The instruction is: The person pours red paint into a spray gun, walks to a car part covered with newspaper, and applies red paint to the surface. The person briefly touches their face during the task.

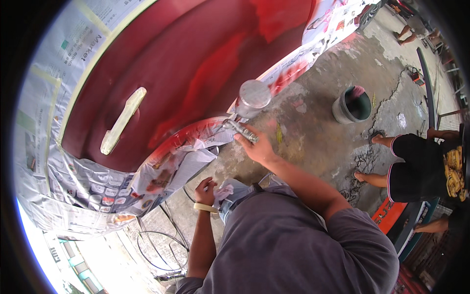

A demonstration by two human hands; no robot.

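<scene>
My right hand grips a metal spray gun, whose cylindrical cup sits above it, beside the red car panel. The panel is masked with newspaper and tape; its handle is covered in pale tape, and brighter red streaks cross the darker paint. My left hand is loosely closed low beside my body, near a pinkish-white crumpled cloth; what its fingers hold is unclear. A tape roll circles my left wrist.
A bucket stands on the cracked concrete floor. At right, a co-worker in black shorts stands barefoot near red and dark panels; another person's legs show farther back. Black hoses coil at lower left.
</scene>
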